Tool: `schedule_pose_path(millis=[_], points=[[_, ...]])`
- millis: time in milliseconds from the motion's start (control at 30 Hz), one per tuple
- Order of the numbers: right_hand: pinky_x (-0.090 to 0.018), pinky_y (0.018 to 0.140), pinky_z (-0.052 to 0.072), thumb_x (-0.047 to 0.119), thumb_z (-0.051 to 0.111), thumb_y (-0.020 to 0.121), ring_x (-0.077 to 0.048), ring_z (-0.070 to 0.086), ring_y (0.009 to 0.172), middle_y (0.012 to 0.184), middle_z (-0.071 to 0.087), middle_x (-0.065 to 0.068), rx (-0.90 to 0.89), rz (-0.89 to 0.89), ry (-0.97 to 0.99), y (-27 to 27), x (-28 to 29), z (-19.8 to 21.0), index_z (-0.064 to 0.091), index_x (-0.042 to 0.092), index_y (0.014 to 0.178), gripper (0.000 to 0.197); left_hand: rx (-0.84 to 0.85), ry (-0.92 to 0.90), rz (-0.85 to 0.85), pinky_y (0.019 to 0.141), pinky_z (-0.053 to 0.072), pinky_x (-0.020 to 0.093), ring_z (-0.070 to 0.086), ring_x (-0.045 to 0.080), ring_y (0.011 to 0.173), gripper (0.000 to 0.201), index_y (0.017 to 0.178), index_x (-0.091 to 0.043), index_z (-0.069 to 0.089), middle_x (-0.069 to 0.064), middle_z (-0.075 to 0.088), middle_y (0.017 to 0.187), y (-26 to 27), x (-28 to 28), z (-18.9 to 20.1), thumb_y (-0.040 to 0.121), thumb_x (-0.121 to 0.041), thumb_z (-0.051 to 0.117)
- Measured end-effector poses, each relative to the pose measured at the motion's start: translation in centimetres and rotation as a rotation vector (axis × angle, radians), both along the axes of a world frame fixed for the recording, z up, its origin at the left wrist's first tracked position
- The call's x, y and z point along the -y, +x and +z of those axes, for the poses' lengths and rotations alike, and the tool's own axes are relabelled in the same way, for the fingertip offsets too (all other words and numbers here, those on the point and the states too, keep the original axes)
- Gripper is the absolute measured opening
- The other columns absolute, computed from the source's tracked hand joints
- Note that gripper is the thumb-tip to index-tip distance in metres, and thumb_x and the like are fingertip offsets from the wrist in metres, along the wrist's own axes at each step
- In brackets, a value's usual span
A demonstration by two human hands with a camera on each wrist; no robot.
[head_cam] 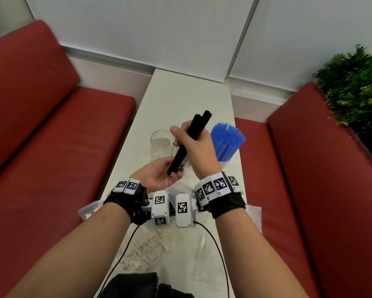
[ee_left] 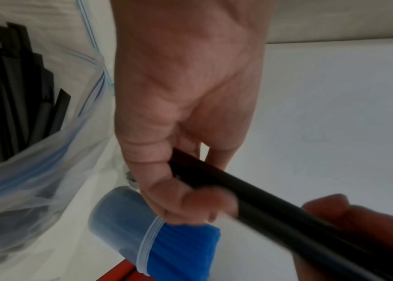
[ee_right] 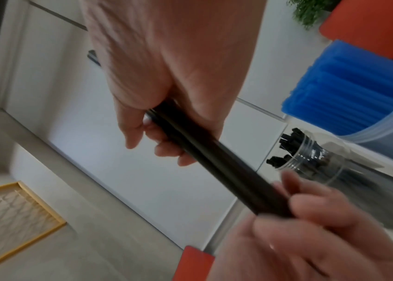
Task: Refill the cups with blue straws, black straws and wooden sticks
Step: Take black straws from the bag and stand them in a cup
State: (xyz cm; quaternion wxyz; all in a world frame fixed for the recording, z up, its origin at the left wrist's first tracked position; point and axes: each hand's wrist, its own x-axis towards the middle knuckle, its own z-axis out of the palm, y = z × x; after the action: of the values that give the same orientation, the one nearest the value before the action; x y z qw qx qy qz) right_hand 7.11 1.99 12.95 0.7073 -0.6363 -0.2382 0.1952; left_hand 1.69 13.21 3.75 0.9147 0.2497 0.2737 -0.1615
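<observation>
A bundle of black straws (head_cam: 189, 143) slants over the narrow white table (head_cam: 180, 97). My right hand (head_cam: 193, 143) grips its upper half, and my left hand (head_cam: 161, 177), palm up, holds its lower end. The left wrist view has the left hand (ee_left: 185, 114) closing its thumb on the black straws (ee_left: 275, 207). In the right wrist view the right hand (ee_right: 166, 76) curls round the black straws (ee_right: 214, 161). An empty clear jar (head_cam: 161, 145) stands behind the hands. A cup of blue straws (head_cam: 227, 143) is on the right. A clear cup (ee_right: 310, 157) holds several black straws.
A zip bag with more black straws (ee_left: 22, 95) lies near my left wrist, and crumpled clear bags (head_cam: 150, 244) cover the near table. Red benches (head_cam: 51, 147) (head_cam: 310, 168) flank the table. A green plant (head_cam: 357, 82) stands at the right; a wall closes the far end.
</observation>
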Motion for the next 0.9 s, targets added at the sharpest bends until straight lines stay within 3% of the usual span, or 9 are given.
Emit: schedule_pose_path(millis=[67,133,300,467,533,633,700,800,900], points=[[-0.04,0.076,0.051,0.027,0.076,0.088,-0.019,0.055,0.063,0.06,0.053,0.005,-0.013,0.017,-0.045,-0.1,0.0,-1.0,0.054,0.02,0.07,0.029,-0.017,0.006,-0.065,0.027,0.028,0.015,0.044,0.01,0.045,0.016,0.079,-0.006,0.054,0.008,0.05,0.071,0.1,0.3,-0.3,0.082,-0.02,0.06],[-0.045,0.078,0.051,0.027,0.074,0.09,-0.021,0.056,0.063,0.057,0.052,0.004,-0.04,0.046,-0.089,-0.1,0.2,-1.9,0.052,0.019,0.066,0.034,-0.028,0.063,-0.137,0.025,0.021,0.015,0.036,0.008,0.039,0.018,0.075,-0.009,0.05,0.005,0.048,0.065,-0.1,0.4,-0.7,0.08,-0.023,0.059],[-0.042,0.08,0.056,0.027,0.077,0.088,-0.023,0.06,0.076,0.077,0.058,-0.008,0.013,0.266,-0.373,2.4,1.7,-1.6,0.062,-0.004,0.087,0.034,-0.149,0.289,-0.141,0.029,0.015,0.015,0.029,0.006,0.034,0.021,0.078,-0.014,0.053,0.001,0.043,0.054,-0.3,-0.1,-1.9,0.094,-0.026,0.055],[-0.04,0.087,0.06,0.012,0.075,0.085,-0.027,0.075,0.092,0.092,0.073,-0.015,-0.025,0.544,-0.528,6.2,2.1,1.6,0.074,0.008,0.09,0.006,-0.153,0.475,-0.086,0.029,0.018,0.016,0.032,0.007,0.036,0.035,0.074,-0.009,0.05,0.003,0.045,0.054,0.2,-1.4,-2.1,0.1,-0.031,0.044],[-0.04,0.085,0.061,0.007,0.073,0.085,-0.033,0.074,0.096,0.096,0.073,-0.023,0.032,0.446,-0.485,7.6,1.5,2.8,0.073,0.004,0.088,0.004,-0.162,0.638,-0.039,0.034,0.025,0.018,0.039,0.011,0.04,0.042,0.077,-0.005,0.057,0.004,0.049,0.057,0.7,-2.2,-1.8,0.102,-0.035,0.042],[-0.051,0.09,0.059,0.006,0.072,0.082,-0.039,0.071,0.1,0.09,0.072,-0.018,0.113,0.164,-0.403,10.4,0.5,4.0,0.073,0.012,0.079,0.006,-0.227,0.976,-0.086,0.043,0.033,0.023,0.045,0.016,0.046,0.04,0.076,-0.002,0.064,0.008,0.054,0.062,0.4,-4.4,-1.2,0.1,-0.028,0.045],[-0.055,0.087,0.059,0.008,0.07,0.082,-0.039,0.072,0.091,0.086,0.071,-0.019,0.169,-0.038,-0.396,12.2,-0.3,4.2,0.071,0.013,0.075,0.009,-0.21,1.124,-0.356,0.046,0.04,0.025,0.051,0.018,0.049,0.033,0.075,-0.001,0.069,0.009,0.059,0.063,-0.5,-5.9,-0.8,0.094,-0.021,0.051],[-0.052,0.084,0.06,0.007,0.067,0.085,-0.035,0.072,0.089,0.088,0.072,-0.018,0.244,-0.185,-0.482,14.0,-1.8,3.3,0.071,0.01,0.08,0.007,-0.128,1.144,-0.796,0.061,0.055,0.03,0.064,0.02,0.065,0.021,0.088,0.003,0.074,0.011,0.07,0.075,-1.5,-5.9,-0.5,0.086,-0.015,0.064],[-0.046,0.087,0.059,0.009,0.068,0.084,-0.031,0.072,0.093,0.095,0.074,-0.016,0.292,-0.216,-0.611,15.1,-3.1,1.6,0.074,0.005,0.091,0.01,-0.032,1.263,-0.951,0.082,0.058,0.038,0.069,0.025,0.082,0.018,0.097,-0.005,0.076,0.011,0.074,0.093,-1.5,-4.3,-1.3,0.081,-0.012,0.069]])
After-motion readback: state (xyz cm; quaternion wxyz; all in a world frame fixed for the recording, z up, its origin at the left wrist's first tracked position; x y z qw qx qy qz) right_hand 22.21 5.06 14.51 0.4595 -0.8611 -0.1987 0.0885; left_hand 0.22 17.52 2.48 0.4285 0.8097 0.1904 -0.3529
